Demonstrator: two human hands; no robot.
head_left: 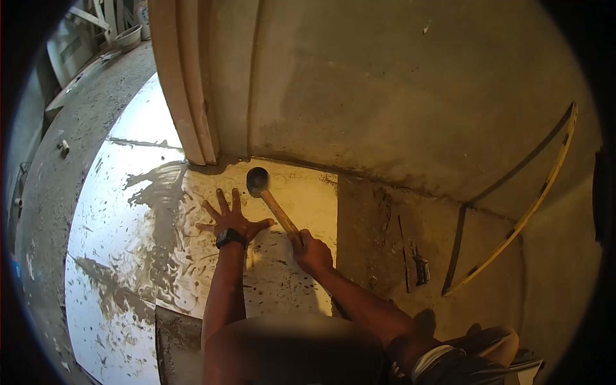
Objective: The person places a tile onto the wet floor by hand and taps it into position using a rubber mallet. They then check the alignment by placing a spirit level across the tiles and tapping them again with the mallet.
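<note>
My right hand (313,254) is wrapped round the wooden handle of a rubber mallet (277,210). The mallet's black head (258,181) is over the far part of a pale floor tile (301,192), close to the wall. Just left of the mallet, my left hand (235,221) lies flat with fingers spread on the same tile, a dark watch on its wrist. Wet grey smears and dark specks of mortar mark the tile around and left of that hand.
More smeared white tiles (115,218) spread to the left. A wooden door frame (186,96) rises at the wall (359,83). A long yellow level (545,186) leans at the right, appearing curved. Bare rough floor (369,250) lies right of the tile. A basin (127,40) stands far back left.
</note>
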